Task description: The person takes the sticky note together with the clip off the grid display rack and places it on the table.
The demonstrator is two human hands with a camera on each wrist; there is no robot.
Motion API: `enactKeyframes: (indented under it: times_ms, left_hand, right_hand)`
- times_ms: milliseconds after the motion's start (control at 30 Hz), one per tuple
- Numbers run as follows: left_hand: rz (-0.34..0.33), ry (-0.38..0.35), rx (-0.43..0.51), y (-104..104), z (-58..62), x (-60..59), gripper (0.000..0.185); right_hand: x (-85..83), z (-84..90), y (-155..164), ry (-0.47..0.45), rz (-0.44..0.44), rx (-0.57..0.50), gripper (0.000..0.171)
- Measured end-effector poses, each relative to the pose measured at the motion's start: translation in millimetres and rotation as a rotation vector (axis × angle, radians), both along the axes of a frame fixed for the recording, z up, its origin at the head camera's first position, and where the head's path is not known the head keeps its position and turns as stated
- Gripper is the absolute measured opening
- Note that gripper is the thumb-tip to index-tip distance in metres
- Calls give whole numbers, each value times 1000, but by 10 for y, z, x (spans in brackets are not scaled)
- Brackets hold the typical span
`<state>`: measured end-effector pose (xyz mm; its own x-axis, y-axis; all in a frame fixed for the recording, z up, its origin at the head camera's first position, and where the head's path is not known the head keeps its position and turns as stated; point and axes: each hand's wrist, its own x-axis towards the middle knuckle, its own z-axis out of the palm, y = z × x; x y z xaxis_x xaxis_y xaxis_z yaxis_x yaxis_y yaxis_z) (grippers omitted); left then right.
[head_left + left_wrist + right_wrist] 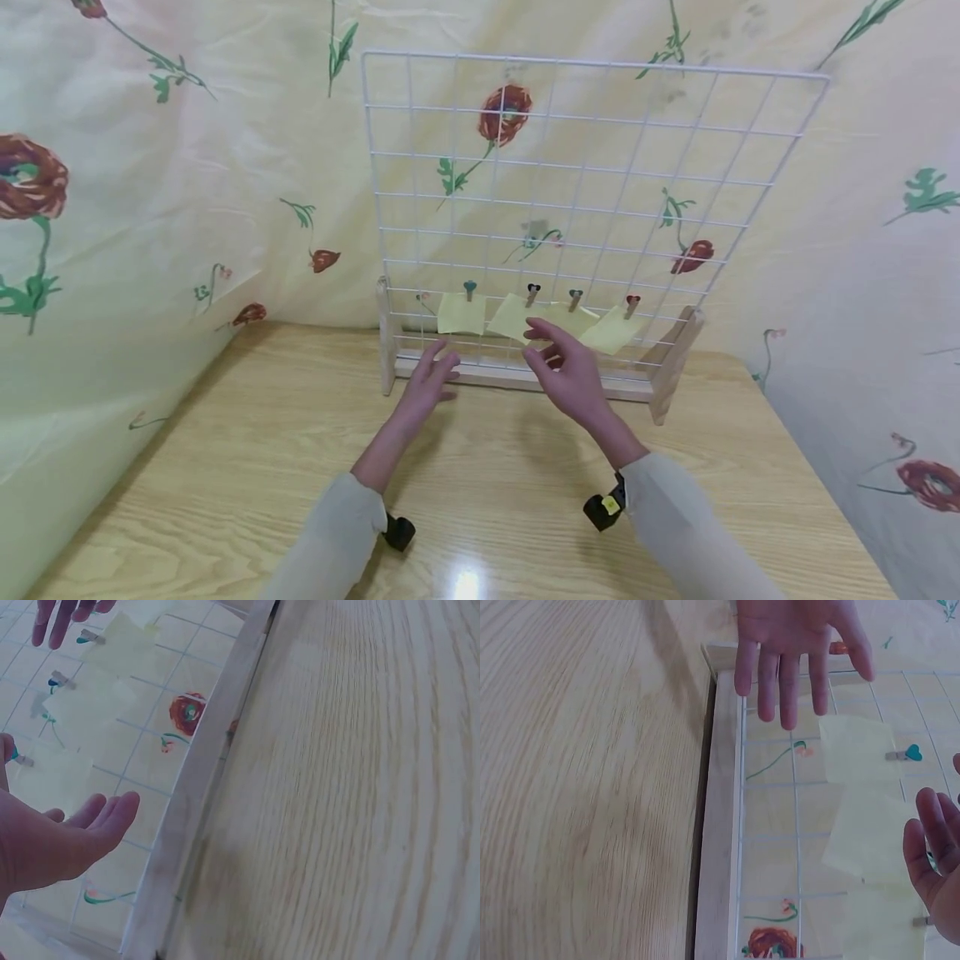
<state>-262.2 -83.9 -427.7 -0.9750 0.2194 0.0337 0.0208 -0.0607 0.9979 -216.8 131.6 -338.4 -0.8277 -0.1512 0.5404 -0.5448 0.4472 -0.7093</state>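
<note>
A white wire grid (577, 183) stands upright in a wooden base (517, 379) at the back of the table. Several yellow sticky notes (461, 314) hang from its lower row on small heart-topped clothespins (469, 288). My left hand (435, 373) hovers just in front of the base, below the leftmost note, fingers straight and holding nothing. My right hand (558, 358) floats in front of the middle notes (517, 317), fingers spread and relaxed, also holding nothing. In the right wrist view the left hand (799, 645) appears above the grid and notes (859, 746).
The wooden table (247, 467) runs out toward me on both sides of the arms. Floral yellow fabric (150, 208) covers the walls on the left, back and right. Black wrist camera mounts (603, 508) sit under both sleeves.
</note>
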Motion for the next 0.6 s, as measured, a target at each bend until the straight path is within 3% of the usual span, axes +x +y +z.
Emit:
enactKeyframes:
  times_ms: [167, 400, 600]
  left_hand:
    - [9, -35, 62, 7, -5, -31, 62]
    - [22, -80, 139, 19, 11, -68, 65]
    - [62, -135, 241, 72, 20, -117, 65]
  right_hand:
    - [-87, -18, -73, -33, 10, -17, 35]
    - [-386, -212, -112, -67, 8, -26, 35]
    - [-509, -191, -210, -104, 11, -40, 34]
